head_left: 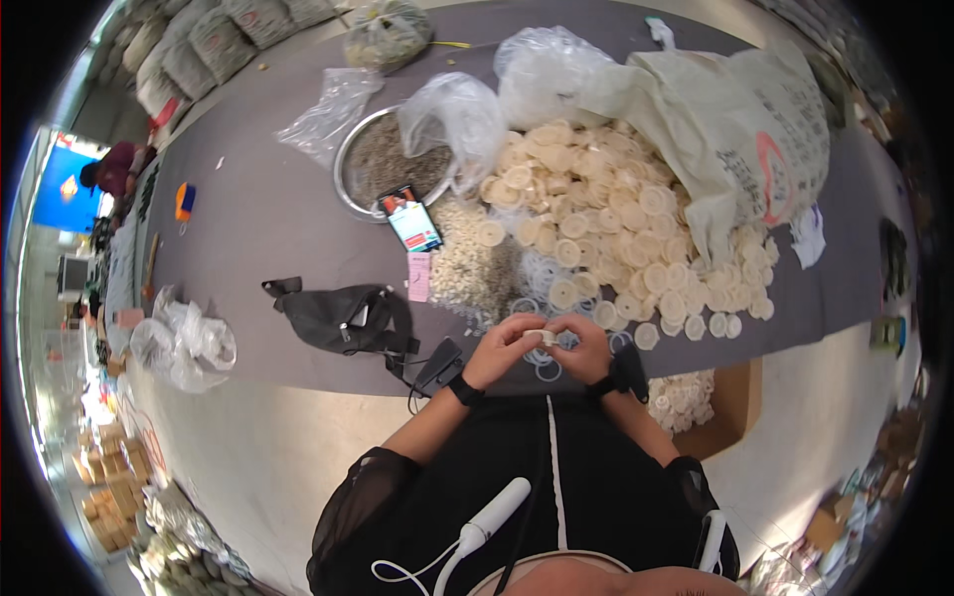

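Close to the table's near edge, my left hand [504,350] and my right hand [586,350] meet with fingers pinched together. Between their fingertips is a small cream plastic piece [546,338], partly covered by the fingers. Just beyond my hands lie loose translucent rings [542,276], some of them under my fingers. A large heap of cream round plastic discs [606,214] spreads to the far right of my hands. Left of it sits a heap of small cream and greyish pieces [465,260].
A metal bowl [341,179] of small grey-brown parts stands behind a phone [408,219] and a pink note [418,277]. A black bag [343,316] lies left. A white woven sack [735,129] lies beyond the discs. Below right, a cardboard box [737,412] holds white pieces.
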`<action>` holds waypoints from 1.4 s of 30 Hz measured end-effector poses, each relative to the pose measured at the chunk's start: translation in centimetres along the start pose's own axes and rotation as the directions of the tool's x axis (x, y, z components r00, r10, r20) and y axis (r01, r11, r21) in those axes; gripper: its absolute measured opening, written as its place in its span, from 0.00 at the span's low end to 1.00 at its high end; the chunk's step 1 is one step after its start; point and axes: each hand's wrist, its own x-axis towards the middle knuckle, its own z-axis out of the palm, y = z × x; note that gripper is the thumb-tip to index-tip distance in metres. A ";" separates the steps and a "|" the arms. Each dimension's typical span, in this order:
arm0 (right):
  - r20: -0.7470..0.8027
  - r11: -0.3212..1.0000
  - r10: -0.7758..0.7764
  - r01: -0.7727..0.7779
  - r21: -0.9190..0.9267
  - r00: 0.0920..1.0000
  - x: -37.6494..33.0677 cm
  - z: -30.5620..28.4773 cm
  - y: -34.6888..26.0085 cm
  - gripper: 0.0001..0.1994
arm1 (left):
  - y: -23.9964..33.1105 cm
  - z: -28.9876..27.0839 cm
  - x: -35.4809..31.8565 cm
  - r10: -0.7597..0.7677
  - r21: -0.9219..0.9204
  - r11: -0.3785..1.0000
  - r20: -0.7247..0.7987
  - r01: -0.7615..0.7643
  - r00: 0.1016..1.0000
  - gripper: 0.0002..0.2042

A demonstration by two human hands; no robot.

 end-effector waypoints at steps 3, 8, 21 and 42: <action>-0.019 1.000 0.005 -0.005 0.023 1.000 -0.2 -0.5 0.1 0.07 | 0.3 0.6 0.0 0.061 0.106 0.993 -0.034 -0.057 0.998 0.11; -0.082 1.000 0.022 -0.021 0.010 0.996 -0.1 -0.8 -0.2 0.07 | 0.6 1.2 0.7 0.203 0.189 0.966 -0.132 -0.177 0.970 0.10; -0.193 0.997 -0.047 0.056 0.044 0.980 0.4 -2.0 0.7 0.08 | 1.4 3.1 3.0 0.394 0.296 0.893 -0.151 -0.339 0.907 0.12; 0.189 0.169 0.647 -0.381 0.909 0.739 2.0 -4.0 9.0 0.14 | -14.1 -10.6 1.3 0.408 0.733 0.653 -0.553 0.192 0.726 0.07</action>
